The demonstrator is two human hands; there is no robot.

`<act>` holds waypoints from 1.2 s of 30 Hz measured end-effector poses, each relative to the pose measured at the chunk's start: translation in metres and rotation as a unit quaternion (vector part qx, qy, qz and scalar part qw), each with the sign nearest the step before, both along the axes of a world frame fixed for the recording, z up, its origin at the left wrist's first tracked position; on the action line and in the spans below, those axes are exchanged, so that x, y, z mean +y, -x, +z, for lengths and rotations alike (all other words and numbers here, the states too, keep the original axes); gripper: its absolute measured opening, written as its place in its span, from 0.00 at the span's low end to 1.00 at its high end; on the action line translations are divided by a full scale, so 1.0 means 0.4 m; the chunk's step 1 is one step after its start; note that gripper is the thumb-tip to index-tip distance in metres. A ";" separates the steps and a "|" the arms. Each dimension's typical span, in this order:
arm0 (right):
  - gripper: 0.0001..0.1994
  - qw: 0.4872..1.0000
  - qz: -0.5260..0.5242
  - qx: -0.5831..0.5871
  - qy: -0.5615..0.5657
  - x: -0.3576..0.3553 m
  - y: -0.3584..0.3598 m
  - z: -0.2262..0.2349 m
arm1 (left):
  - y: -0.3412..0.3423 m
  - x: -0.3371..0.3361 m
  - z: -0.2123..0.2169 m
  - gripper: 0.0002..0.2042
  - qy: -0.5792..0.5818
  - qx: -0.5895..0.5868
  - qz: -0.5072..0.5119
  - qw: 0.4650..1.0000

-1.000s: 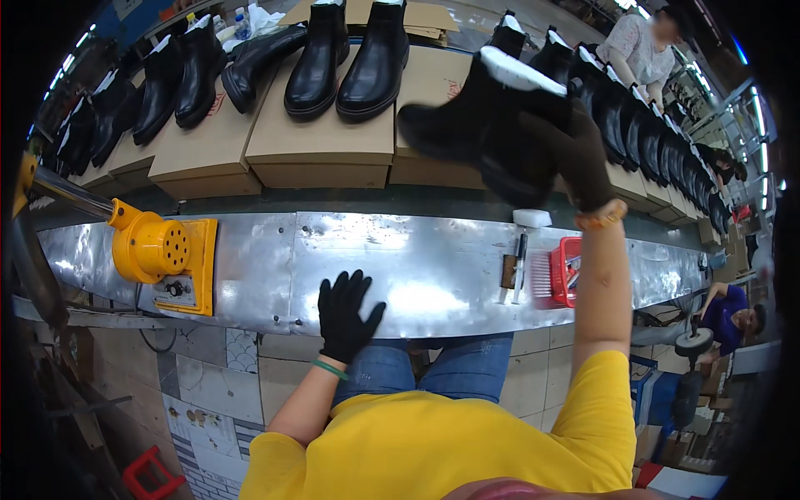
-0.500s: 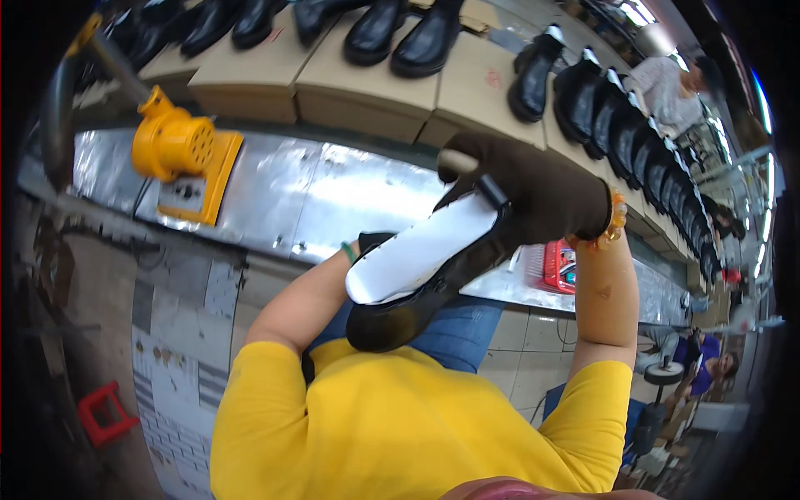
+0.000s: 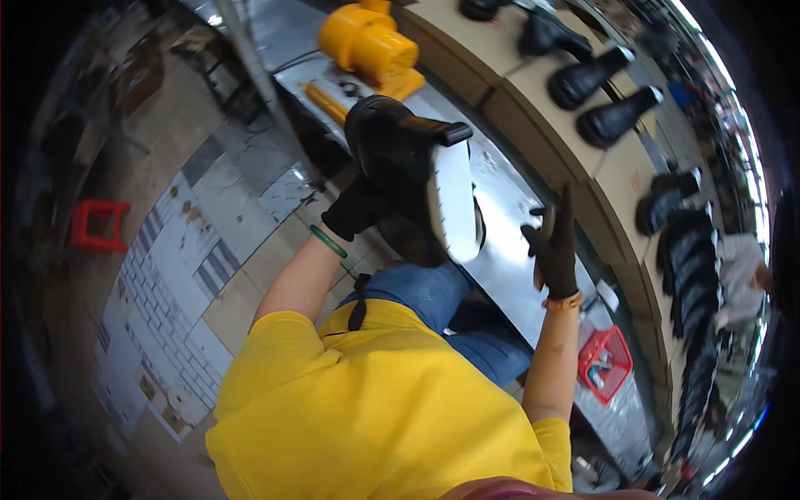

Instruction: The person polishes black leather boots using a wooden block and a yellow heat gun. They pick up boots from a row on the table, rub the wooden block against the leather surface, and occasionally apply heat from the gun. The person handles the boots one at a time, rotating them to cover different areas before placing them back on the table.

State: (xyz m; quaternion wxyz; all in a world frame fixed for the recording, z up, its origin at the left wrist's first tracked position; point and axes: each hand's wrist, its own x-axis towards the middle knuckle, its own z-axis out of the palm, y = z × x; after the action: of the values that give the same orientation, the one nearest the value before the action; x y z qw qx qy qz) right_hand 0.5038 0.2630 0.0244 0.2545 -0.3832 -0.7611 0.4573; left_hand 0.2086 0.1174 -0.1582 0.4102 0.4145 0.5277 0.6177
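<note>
My left hand (image 3: 358, 207), in a dark glove with a green bangle at the wrist, is closed on a black boot (image 3: 387, 150). The boot is held tilted above the bench, and its white sole face (image 3: 456, 204) is turned to the right. A short black block sits at the upper end of that face. The fingers of my left hand are partly hidden by the boot. To the right, my right hand (image 3: 553, 254), also in a dark glove, is raised apart from the boot. Its fingers are spread, with nothing seen in them; tan patches show at some of them.
A yellow motor-like machine (image 3: 371, 46) stands at the far end of the metal bench (image 3: 508, 200). A red plastic basket (image 3: 606, 367) with small items sits near my right forearm. Tan boxes (image 3: 533, 125) carry black boots (image 3: 587, 77). A red stool (image 3: 100, 225) stands at left.
My right hand has let go of the boot and moved apart from it. The boot has turned more upright and shifted up, held by my left hand. The view has swung round.
</note>
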 end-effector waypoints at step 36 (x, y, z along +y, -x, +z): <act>0.24 0.981 -0.173 -0.087 0.005 0.029 -0.039 -0.288 | 0.434 -0.160 0.188 0.25 -0.211 -0.191 0.275 0.918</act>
State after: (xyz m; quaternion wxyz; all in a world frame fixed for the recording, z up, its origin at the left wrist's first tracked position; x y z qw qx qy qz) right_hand 0.5195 0.2746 -0.0907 0.2608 -0.5487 -0.7000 0.3753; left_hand 0.0350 0.0536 -0.0829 0.2199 0.2042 0.3896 0.8707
